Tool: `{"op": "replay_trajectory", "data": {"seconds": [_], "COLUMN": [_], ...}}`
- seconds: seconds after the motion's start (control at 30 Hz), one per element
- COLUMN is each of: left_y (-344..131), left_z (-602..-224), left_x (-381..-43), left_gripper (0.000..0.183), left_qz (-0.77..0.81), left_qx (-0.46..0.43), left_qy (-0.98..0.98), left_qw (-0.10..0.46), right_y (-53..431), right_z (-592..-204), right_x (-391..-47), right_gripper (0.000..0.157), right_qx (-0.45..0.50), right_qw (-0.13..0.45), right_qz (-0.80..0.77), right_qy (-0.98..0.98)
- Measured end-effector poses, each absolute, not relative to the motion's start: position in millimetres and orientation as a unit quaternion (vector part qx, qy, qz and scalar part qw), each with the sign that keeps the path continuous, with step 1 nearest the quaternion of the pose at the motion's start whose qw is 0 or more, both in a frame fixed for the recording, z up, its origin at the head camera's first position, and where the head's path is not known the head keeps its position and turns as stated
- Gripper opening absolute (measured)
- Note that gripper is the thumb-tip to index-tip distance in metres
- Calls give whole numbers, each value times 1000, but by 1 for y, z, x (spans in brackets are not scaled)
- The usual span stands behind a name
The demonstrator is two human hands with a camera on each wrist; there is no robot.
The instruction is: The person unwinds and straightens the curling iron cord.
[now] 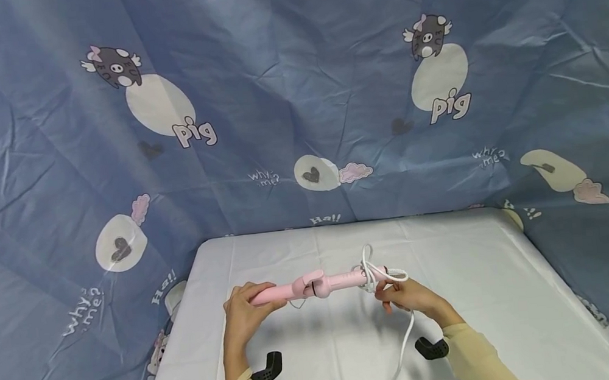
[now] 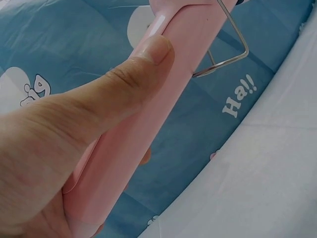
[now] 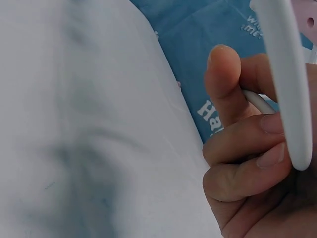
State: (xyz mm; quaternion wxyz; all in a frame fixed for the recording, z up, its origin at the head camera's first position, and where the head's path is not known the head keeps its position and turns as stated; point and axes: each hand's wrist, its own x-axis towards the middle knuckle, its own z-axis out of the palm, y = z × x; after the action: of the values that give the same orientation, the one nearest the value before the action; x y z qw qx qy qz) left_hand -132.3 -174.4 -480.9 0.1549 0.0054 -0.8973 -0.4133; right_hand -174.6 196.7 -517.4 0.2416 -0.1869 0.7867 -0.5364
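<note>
A pink curling iron (image 1: 343, 280) is held level above the white table. My left hand (image 1: 244, 315) grips its barrel end, the thumb lying along the pink surface in the left wrist view. A thin wire stand (image 2: 241, 45) sticks out from the iron's side. White cord (image 1: 367, 268) is looped about the handle end. My right hand (image 1: 411, 296) is beside that end, its fingers (image 3: 242, 141) curled around a strand of cord. Another length of the cord (image 3: 290, 89) passes close to the right wrist camera and hides part of the hand.
Beneath the hands lies a white-covered table (image 1: 310, 361). Blue printed cloth (image 1: 273, 95) hangs behind it and along both sides. The loose cord trails down to the table's near edge. A black wrist mount (image 1: 267, 369) shows at the left wrist, and another black mount (image 1: 432, 348) at the right.
</note>
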Motion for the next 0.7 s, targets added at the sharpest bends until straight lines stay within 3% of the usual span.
{"op": "replay_trajectory", "data": {"seconds": [0.17, 0.33, 0.7], "left_y": [-174, -174, -174], "left_z": [-481, -482, -488], "left_x": [-133, -133, -134], "left_gripper": [41, 42, 42], "left_qz": [-414, -414, -413], "left_qx": [-1, -5, -8], "left_qy": [-897, -898, -901], "left_qw": [153, 148, 136], "right_y": [198, 197, 201], "right_z": [-510, -495, -481], "right_x": [-175, -170, -172], "right_gripper": [32, 22, 27], "right_qx": [-193, -238, -208], "right_qw": [204, 162, 166], "right_qz": [-529, -541, -562], "right_qy": [800, 790, 783]}}
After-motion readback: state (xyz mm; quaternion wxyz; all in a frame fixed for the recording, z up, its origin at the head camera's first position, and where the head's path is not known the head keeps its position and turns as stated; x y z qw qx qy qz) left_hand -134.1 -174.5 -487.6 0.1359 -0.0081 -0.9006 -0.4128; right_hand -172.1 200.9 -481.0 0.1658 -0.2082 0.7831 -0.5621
